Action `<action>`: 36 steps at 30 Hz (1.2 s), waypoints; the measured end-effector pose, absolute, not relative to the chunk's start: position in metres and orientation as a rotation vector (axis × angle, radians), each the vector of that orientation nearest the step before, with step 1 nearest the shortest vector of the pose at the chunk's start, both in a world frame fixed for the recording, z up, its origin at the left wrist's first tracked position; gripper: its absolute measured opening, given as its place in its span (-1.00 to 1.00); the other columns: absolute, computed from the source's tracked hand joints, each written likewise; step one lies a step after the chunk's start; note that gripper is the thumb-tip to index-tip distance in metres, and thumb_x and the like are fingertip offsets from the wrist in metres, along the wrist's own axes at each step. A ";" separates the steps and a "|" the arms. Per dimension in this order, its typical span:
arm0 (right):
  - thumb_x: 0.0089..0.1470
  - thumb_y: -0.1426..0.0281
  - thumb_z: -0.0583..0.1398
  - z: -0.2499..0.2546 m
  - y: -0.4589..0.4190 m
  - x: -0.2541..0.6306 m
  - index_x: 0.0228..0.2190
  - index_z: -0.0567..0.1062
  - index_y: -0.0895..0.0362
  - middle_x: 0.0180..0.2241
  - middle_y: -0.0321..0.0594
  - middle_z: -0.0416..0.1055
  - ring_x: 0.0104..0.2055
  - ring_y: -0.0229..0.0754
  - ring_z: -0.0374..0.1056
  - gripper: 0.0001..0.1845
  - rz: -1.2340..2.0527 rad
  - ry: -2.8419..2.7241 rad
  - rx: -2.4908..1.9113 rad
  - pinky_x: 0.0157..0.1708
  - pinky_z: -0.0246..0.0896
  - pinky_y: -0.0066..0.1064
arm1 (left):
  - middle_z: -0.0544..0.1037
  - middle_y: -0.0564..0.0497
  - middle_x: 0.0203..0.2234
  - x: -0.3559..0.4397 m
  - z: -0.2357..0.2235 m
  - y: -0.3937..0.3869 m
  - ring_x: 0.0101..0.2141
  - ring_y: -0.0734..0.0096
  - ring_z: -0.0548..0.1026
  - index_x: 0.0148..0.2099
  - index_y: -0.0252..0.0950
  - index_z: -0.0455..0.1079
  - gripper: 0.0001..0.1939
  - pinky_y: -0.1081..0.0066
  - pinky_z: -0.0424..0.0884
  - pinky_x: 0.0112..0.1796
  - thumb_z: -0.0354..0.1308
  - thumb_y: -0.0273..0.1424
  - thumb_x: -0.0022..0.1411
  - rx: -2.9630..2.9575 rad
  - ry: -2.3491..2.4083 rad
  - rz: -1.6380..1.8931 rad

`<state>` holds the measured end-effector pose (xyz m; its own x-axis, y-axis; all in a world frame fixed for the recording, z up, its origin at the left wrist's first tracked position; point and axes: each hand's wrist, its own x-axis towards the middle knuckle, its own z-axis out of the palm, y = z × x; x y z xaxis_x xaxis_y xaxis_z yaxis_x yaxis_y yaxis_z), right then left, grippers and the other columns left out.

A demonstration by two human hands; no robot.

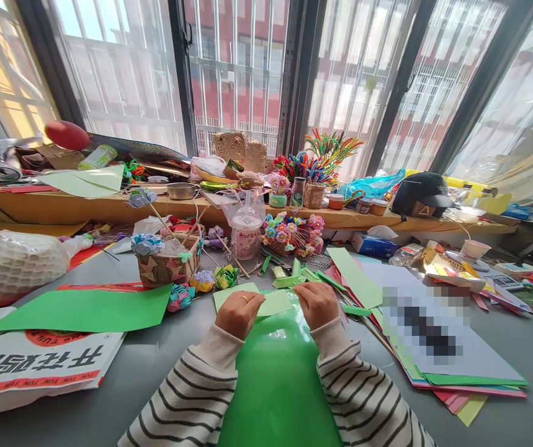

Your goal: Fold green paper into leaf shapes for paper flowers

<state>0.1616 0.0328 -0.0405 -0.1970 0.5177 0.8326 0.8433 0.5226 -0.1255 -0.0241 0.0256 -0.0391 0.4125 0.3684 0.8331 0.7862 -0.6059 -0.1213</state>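
A light green paper sheet (273, 304) lies angled in front of me. My left hand (239, 312) is closed on it, thumb and fingers pinched together at its near part. My right hand (317, 304) is beside the sheet's right edge, its fingers also pinched; what is between them is hidden. Under both wrists spreads a glossy green surface (275, 385), whose kind I cannot tell. Just beyond my fingertips lie several cut or folded green paper strips (287, 281). Striped sleeves cover both forearms.
A basket (166, 268) with paper flowers stands behind on the left, near a plastic cup (246, 239). Green paper (94, 308) lies over a printed bag (38, 366). Stacked paper (475, 360) is at right. A cluttered wooden ledge (257, 212) runs below the windows.
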 end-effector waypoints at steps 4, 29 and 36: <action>-0.04 0.43 0.03 -0.038 0.034 0.167 -0.42 0.44 0.14 -0.47 -0.18 0.40 -0.39 -0.20 0.24 -0.81 -0.443 -1.705 -1.172 -0.36 0.03 -0.38 | 0.51 0.00 -0.60 -0.025 -0.038 0.025 -0.54 0.42 0.42 -0.43 -0.33 0.39 -0.87 0.44 0.34 -0.47 0.00 -0.52 0.00 -2.146 -0.983 -1.094; -0.20 0.27 0.12 -0.048 0.032 0.136 -0.61 0.43 0.12 -0.67 -0.31 0.38 -0.67 -0.32 0.23 -0.81 0.985 -1.535 -0.969 -0.73 0.11 -0.53 | 0.46 0.03 -0.67 -0.012 -0.030 0.019 -0.55 0.44 0.42 -0.54 -0.36 0.39 -0.79 0.47 0.35 -0.52 0.11 -0.28 -0.15 -2.833 -2.070 -2.191; -0.20 0.29 0.13 -0.045 0.024 0.134 -0.40 0.39 0.16 -0.48 -0.21 0.38 -0.56 -0.30 0.26 -0.75 0.607 -1.638 -1.069 -0.63 0.20 -0.50 | 0.43 0.05 -0.70 -0.013 -0.030 0.018 -0.57 0.45 0.41 -0.59 -0.35 0.35 -0.78 0.48 0.35 -0.53 0.11 -0.26 -0.16 -2.697 -2.175 -2.171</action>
<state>0.1336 0.0239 -0.0449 -0.0622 0.8725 0.4847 0.3456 0.4744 -0.8096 -0.0126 0.0179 -0.0297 0.1051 0.9869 0.1228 0.1246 -0.1355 0.9829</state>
